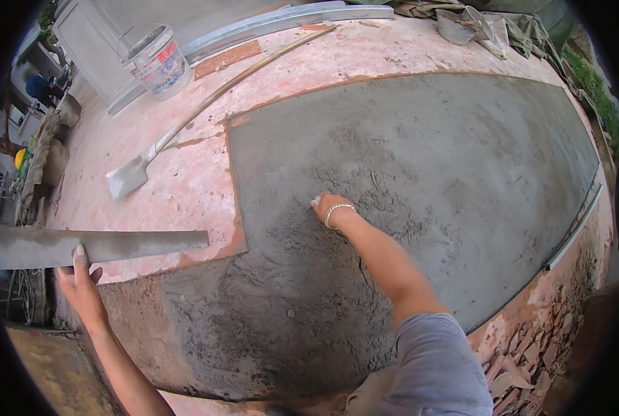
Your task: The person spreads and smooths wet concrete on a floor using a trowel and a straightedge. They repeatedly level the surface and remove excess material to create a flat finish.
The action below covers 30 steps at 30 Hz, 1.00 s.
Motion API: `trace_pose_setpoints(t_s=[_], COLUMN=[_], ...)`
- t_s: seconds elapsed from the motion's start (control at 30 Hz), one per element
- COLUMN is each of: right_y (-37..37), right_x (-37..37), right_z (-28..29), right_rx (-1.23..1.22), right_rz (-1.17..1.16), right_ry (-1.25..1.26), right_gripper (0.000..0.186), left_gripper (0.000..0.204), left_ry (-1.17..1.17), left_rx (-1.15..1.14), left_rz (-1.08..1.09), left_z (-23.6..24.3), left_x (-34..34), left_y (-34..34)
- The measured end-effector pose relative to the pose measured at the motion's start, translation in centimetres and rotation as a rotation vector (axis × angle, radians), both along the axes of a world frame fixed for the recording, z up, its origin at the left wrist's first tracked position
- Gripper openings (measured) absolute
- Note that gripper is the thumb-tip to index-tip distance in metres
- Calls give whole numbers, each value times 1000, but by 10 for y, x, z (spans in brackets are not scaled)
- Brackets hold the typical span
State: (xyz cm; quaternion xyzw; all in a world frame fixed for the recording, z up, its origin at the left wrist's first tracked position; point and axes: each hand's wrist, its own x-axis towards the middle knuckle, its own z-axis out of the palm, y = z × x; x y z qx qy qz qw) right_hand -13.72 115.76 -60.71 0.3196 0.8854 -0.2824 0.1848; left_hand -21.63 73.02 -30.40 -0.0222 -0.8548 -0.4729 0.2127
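My left hand (83, 288) is closed around the lower edge of a long grey straightedge (139, 243), with the thumb lying on its face. The bar is held level over the pinkish floor at the left, and its far left end runs out of view. My right hand (331, 206), with a bracelet at the wrist, reaches down to the wet grey mortar (420, 152). Its fingers are curled together; what they hold, if anything, is hidden. Around that hand the mortar is rough and ridged, while farther right it looks smoother.
A long-handled shovel (128, 177) lies on the pink floor (184, 180) at the left. Behind it stand a paint bucket (162, 66) and a brick-red slab (227, 59). Broken tile pieces (524, 371) are heaped at lower right. A person (40, 89) is far back left.
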Motion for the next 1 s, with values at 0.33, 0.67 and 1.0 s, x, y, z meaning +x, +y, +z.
trace_pose_setpoints(t_s=[0.33, 0.67, 1.0], right_y=[134, -11, -104], right_x=[77, -19, -58], right_z=[-48, -21, -13], right_rx=[144, -500, -267], right_rz=[-425, -453, 147], right_ry=[74, 75, -42], right_gripper=[51, 45, 54], left_gripper=[44, 48, 50], left_ry=[-4, -16, -24], left_rx=[-3, -42, -65], left_rz=[-7, 16, 43], left_z=[0, -1, 1], left_x=[3, 7, 7], left_y=[-9, -6, -3])
